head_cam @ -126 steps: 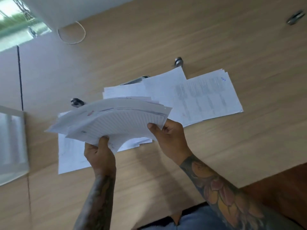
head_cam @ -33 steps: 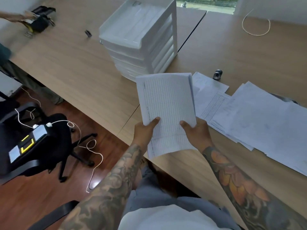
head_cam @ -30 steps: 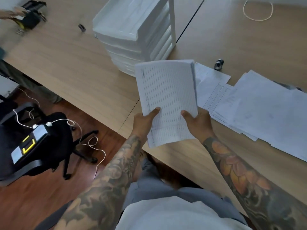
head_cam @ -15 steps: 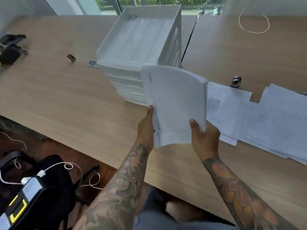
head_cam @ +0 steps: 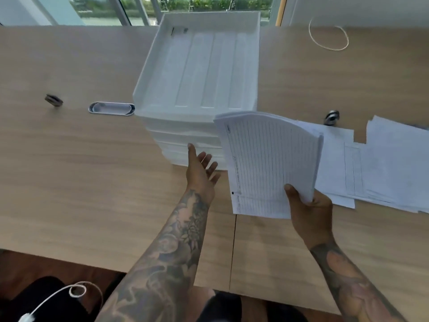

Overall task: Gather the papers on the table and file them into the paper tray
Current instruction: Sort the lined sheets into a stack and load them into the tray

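A white stacked paper tray (head_cam: 151,73) stands on the wooden table, its top level holding nothing. My right hand (head_cam: 308,212) grips the lower right corner of a thick stack of lined papers (head_cam: 269,163), held above the table just right of the tray's front. My left hand (head_cam: 200,173) is off the stack, fingers straight, hovering close to the tray's lower levels. More loose papers (head_cam: 380,168) lie spread on the table to the right.
A grey cable grommet (head_cam: 111,108) sits in the table left of the tray. Small metal clips lie at the left (head_cam: 53,100) and right (head_cam: 332,117). A white cord loop (head_cam: 328,34) lies far right. A seam (head_cam: 233,247) splits the tabletops.
My left hand has let go of the stack and moved left toward the tray. The right hand alone now holds the papers. The view has swung to face the tray.
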